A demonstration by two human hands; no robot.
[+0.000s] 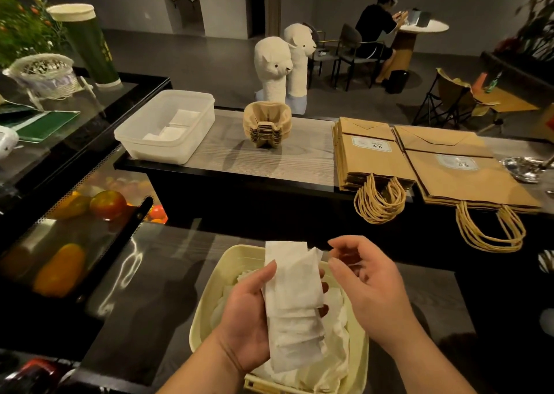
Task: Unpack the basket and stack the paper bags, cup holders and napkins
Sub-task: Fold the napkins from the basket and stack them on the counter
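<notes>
While the left hand (pixel 248 318) grips napkins (pixel 295 297), the right hand (pixel 370 288) hovers half-curled.

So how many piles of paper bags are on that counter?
2. The smaller paper bag pile lies right of the cup holders; the larger paper bag pile lies just right of it.

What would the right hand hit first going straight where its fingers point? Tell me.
Most likely the napkins gripped by the left hand: the right hand points leftward at them, though depth is unclear.
</notes>
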